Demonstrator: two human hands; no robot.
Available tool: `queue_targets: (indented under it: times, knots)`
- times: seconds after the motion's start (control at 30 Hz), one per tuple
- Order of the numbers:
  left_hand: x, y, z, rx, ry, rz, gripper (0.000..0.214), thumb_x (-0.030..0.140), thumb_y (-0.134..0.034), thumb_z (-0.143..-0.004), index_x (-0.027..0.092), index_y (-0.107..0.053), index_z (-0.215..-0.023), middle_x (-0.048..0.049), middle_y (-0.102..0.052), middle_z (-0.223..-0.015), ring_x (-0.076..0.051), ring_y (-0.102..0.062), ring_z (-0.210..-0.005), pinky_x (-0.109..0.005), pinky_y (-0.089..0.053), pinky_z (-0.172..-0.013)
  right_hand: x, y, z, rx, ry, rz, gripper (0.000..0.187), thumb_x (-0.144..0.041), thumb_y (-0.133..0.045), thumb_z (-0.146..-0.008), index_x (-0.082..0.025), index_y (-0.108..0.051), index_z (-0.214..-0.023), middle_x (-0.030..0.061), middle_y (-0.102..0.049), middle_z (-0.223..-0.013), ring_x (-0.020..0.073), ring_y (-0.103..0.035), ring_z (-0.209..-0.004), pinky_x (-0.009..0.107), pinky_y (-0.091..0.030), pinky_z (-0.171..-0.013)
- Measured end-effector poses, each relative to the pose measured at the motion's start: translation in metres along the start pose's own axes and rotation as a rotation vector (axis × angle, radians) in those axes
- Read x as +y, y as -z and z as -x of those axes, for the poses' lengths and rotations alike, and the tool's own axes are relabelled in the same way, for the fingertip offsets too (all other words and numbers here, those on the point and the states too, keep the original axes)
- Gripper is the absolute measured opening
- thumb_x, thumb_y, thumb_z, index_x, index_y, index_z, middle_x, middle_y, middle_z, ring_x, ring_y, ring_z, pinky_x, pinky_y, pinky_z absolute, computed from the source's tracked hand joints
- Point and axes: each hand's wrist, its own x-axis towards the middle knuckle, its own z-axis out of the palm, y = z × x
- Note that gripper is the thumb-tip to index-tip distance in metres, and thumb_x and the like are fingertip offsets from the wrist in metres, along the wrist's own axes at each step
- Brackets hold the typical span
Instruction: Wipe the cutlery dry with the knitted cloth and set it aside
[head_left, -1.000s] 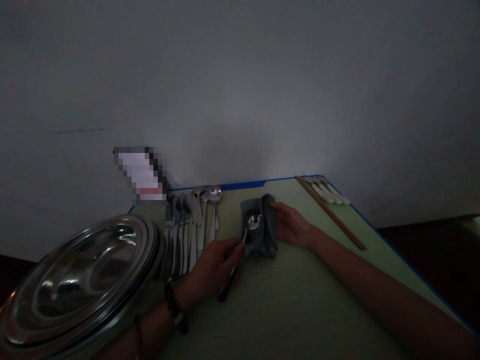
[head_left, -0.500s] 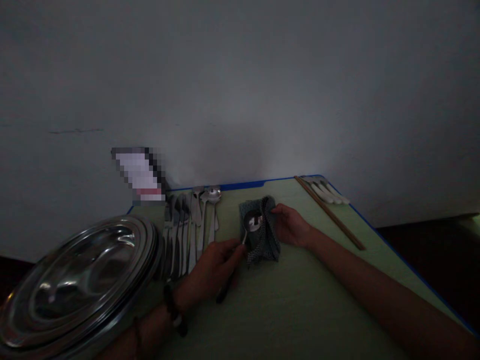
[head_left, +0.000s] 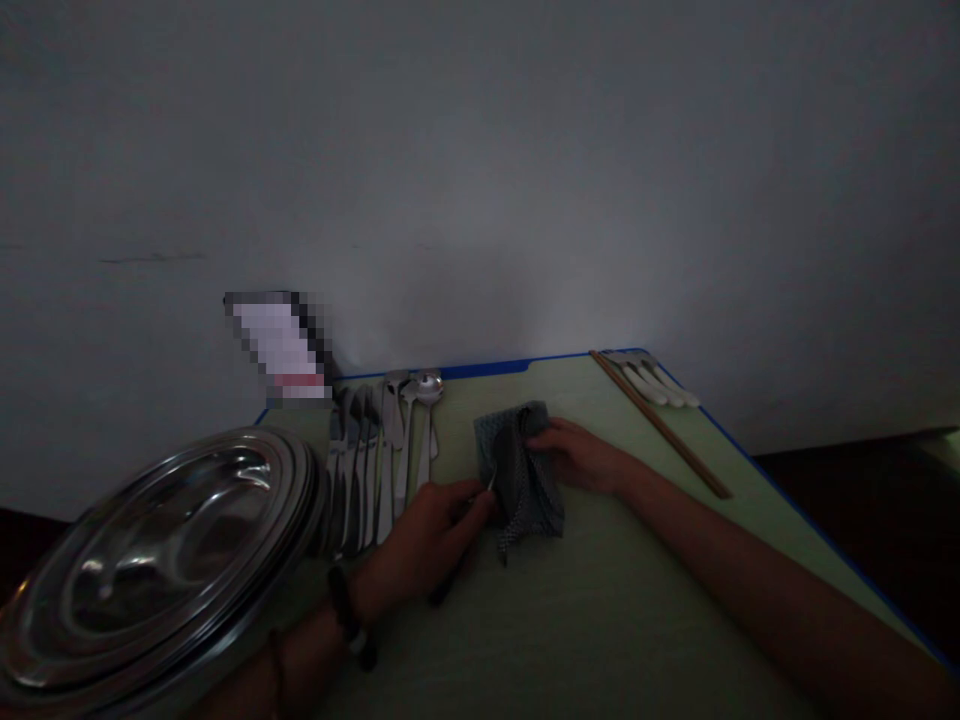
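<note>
My left hand (head_left: 442, 525) is closed around the handle of a spoon (head_left: 492, 481). The handle's dark end sticks out below my fingers. My right hand (head_left: 574, 452) grips a grey-blue checked cloth (head_left: 536, 500), which is folded around the spoon's bowl. The bowl is in shadow, and I cannot make out how much of it the cloth covers. Left of my left hand lies a row of metal cutlery (head_left: 365, 470), with more spoons (head_left: 429, 388) at its right end.
A stack of shiny metal plates (head_left: 277, 500) stands at the left. A blurred-out device (head_left: 277, 345) leans against the wall behind it. Wooden chopsticks (head_left: 660, 425) and several white-handled utensils (head_left: 660, 382) lie at the right back of the green table (head_left: 600, 600).
My right hand has brought the cloth over the spoon's bowl, which was shiny and in plain view before. My left hand keeps nearly the same place.
</note>
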Motion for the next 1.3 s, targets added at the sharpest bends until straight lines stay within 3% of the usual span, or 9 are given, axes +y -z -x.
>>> queue_targets:
  times: [0.13, 0.33, 0.7, 1.3]
  knots:
    - [-0.0001, -0.0004, 0.0003, -0.018, -0.052, -0.043, 0.036, 0.034, -0.034, -0.092, 0.016, -0.055, -0.069, 0.0044, -0.048, -0.055, -0.009, -0.046, -0.050, -0.020, -0.031, -0.048, 0.0012, -0.0019, 0.0012, 0.002, 0.005, 0.096, 0.019, -0.018, -0.066, -0.064, -0.013, -0.060, -0.081, 0.0018, -0.066, -0.074, 0.0131, -0.061, -0.068, 0.031, -0.045, -0.077]
    - [0.0007, -0.0005, 0.0006, -0.008, -0.048, -0.043, 0.037, 0.036, -0.034, -0.091, 0.016, -0.052, -0.065, 0.0051, -0.047, -0.052, -0.009, -0.044, -0.048, -0.019, -0.030, -0.046, 0.0007, -0.0029, 0.0007, -0.025, 0.027, 0.146, 0.021, -0.021, -0.068, -0.065, -0.013, -0.060, -0.083, 0.0013, -0.066, -0.075, 0.0127, -0.061, -0.069, 0.031, -0.043, -0.082]
    - [-0.0001, 0.0012, 0.0008, -0.070, -0.034, 0.027, 0.035, 0.034, -0.033, -0.092, 0.017, -0.062, -0.081, 0.0025, -0.058, -0.058, -0.011, -0.052, -0.053, -0.019, -0.037, -0.049, 0.0034, 0.0015, 0.0002, 0.015, 0.020, 0.187, 0.018, -0.012, -0.061, -0.058, -0.016, -0.057, -0.075, -0.0014, -0.065, -0.072, 0.0097, -0.058, -0.061, 0.026, -0.045, -0.070]
    - [0.0000, 0.0006, 0.0017, -0.065, -0.035, 0.021, 0.034, 0.034, -0.034, -0.092, 0.017, -0.060, -0.078, 0.0058, -0.050, -0.050, -0.010, -0.049, -0.047, -0.018, -0.035, -0.047, 0.0030, 0.0009, 0.0007, 0.017, 0.028, 0.180, 0.020, -0.015, -0.068, -0.060, -0.015, -0.061, -0.079, -0.0019, -0.066, -0.071, 0.0110, -0.060, -0.065, 0.028, -0.047, -0.073]
